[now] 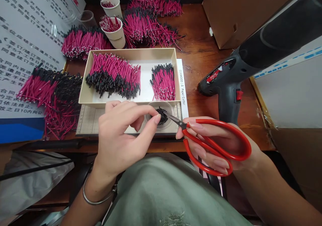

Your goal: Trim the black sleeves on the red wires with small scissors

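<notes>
My right hand [213,145] grips red-handled scissors [221,142], their closed blades pointing left into a small clear round dish [169,108] of black tube bits. My left hand [123,135] hovers just left of that dish, thumb and fingers pinched together; whatever is between them is too small to make out. Behind the dish stands a shallow beige box [130,100] holding two bunches of pink wires [115,73] with black sleeved ends.
A black heat gun [251,58] lies at the right, with a cardboard box behind it. Heaps of pink wires [47,95] lie left and at the back, beside two paper cups [116,35]. A paper cutter board [90,120] lies under the box.
</notes>
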Action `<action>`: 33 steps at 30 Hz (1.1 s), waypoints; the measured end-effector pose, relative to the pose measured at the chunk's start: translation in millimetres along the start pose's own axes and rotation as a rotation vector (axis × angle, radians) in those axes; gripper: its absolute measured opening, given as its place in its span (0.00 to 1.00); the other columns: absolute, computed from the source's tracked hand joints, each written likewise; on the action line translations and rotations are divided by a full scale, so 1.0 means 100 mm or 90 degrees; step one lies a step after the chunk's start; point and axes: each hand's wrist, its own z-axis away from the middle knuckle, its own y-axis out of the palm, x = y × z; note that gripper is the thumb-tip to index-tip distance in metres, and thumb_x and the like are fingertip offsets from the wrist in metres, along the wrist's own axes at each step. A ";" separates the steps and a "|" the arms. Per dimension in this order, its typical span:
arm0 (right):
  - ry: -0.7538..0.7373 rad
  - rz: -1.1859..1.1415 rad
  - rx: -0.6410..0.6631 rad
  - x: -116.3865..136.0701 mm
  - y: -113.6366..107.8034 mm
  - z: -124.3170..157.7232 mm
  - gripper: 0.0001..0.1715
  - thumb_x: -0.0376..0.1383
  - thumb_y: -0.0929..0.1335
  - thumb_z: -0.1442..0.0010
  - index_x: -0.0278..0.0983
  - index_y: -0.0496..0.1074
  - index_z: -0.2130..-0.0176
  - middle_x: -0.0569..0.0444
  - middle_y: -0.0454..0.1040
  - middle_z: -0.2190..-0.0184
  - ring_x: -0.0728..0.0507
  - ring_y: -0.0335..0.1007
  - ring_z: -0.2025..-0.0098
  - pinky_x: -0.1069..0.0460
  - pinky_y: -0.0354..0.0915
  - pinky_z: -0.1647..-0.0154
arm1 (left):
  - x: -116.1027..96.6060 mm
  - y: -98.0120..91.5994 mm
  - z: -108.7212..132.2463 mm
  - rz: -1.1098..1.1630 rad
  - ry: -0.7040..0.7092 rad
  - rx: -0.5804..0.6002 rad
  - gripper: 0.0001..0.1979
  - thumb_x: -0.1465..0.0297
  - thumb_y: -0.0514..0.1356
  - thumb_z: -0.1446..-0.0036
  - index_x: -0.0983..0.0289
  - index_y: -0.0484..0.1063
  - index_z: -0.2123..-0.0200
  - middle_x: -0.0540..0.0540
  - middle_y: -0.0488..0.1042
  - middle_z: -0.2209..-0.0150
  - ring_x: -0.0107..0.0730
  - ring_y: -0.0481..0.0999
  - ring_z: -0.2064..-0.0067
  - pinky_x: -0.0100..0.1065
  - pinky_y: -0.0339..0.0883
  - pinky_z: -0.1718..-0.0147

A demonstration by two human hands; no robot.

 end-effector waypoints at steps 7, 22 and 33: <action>-0.017 -0.002 0.006 -0.02 0.00 0.01 0.19 0.47 0.80 0.34 0.32 0.84 0.56 0.60 0.77 0.77 0.56 0.58 0.88 0.61 0.66 0.86 | -0.01 0.03 -0.01 -0.035 0.013 -0.021 0.10 0.72 0.65 0.27 0.55 0.79 0.63 0.42 0.66 0.78 0.28 0.65 0.75 0.44 0.60 0.61; -0.027 0.246 -0.149 0.01 0.09 0.02 0.24 0.50 0.84 0.42 0.37 0.78 0.65 0.63 0.71 0.82 0.55 0.56 0.87 0.60 0.53 0.88 | 0.02 0.02 0.00 -0.064 0.004 -0.052 0.09 0.72 0.65 0.27 0.55 0.78 0.63 0.41 0.65 0.77 0.29 0.67 0.74 0.43 0.58 0.62; -0.257 0.568 -0.319 -0.14 0.18 0.01 0.17 0.46 0.83 0.39 0.39 0.82 0.68 0.64 0.64 0.83 0.54 0.54 0.81 0.59 0.49 0.84 | -0.02 0.04 0.05 0.001 -0.021 -0.054 0.08 0.73 0.65 0.28 0.56 0.77 0.62 0.42 0.67 0.75 0.29 0.68 0.72 0.41 0.60 0.61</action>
